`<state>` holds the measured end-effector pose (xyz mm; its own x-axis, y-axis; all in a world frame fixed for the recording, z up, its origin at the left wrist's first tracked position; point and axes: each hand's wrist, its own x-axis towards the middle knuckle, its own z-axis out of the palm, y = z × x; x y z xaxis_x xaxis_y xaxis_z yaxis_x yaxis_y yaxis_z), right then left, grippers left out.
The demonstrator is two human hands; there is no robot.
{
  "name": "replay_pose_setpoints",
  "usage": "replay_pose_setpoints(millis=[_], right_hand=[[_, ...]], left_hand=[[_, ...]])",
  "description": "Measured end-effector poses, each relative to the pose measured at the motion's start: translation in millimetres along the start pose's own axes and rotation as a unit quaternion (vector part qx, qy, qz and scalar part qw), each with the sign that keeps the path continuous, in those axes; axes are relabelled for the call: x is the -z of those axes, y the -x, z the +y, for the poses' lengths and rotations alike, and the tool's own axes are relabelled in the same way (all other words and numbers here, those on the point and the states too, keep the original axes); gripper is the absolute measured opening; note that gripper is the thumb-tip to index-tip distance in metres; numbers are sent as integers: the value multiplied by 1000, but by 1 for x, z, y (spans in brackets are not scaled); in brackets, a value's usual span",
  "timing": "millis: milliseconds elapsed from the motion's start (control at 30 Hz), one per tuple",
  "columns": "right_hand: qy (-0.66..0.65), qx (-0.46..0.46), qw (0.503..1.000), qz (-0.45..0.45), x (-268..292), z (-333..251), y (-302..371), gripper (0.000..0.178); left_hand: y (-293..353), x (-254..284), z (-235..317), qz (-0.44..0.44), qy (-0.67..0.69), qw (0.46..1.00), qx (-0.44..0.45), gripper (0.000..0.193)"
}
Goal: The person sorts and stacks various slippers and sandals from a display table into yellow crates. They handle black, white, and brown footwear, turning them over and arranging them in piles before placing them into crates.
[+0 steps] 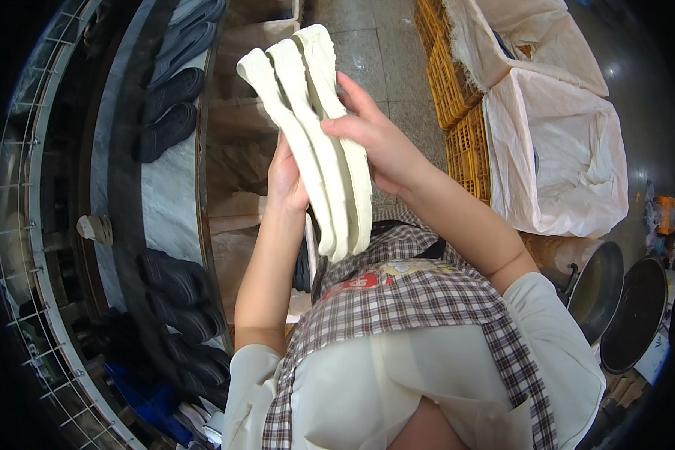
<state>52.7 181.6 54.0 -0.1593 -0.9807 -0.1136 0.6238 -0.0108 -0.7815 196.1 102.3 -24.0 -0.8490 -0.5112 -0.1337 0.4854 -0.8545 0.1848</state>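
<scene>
Three cream-white shoe soles point(304, 120) stand on edge side by side, held up in front of my chest. My right hand point(371, 139) grips the rightmost sole, with its thumb across the sole's edge and its fingers behind. From the left side, my left hand point(286, 176) is closed against the leftmost sole; most of its fingers are hidden behind the soles. Toward their far ends the soles fan apart slightly, and at the near ends they lie close together.
To my left runs a long surface point(169, 187) with several dark shoes point(171, 127) in rows. Cloth-lined bins point(240, 112) sit beside it. On the right are yellow crates point(469, 150), white-lined containers point(555, 150) and a round metal vessel point(600, 292). A wire rack point(15, 187) curves along the far left.
</scene>
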Motion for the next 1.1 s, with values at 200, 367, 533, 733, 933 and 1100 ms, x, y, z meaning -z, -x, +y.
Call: replay_pose_setpoints(millis=[200,367,533,733,933,1100], right_hand=[[7,-59,998,19,6,4,-5,88],[24,-85,996,17,11,11,-15,88],[17,-91,996,8,10,11,-17,85],[-22,-49,999,-4,-3,7,-11,73],[-23,-45,998,-48,-6,4,-1,67],[18,9,994,-107,-3,8,4,72]], left_hand=[[-1,14,1,13,80,996,26,55],[2,15,3,-23,119,992,36,55],[6,11,5,21,69,997,-9,52],[5,-3,-1,97,-78,982,-142,43],[10,-20,-1,57,-156,967,-195,44],[11,-27,4,36,-169,962,-211,47]])
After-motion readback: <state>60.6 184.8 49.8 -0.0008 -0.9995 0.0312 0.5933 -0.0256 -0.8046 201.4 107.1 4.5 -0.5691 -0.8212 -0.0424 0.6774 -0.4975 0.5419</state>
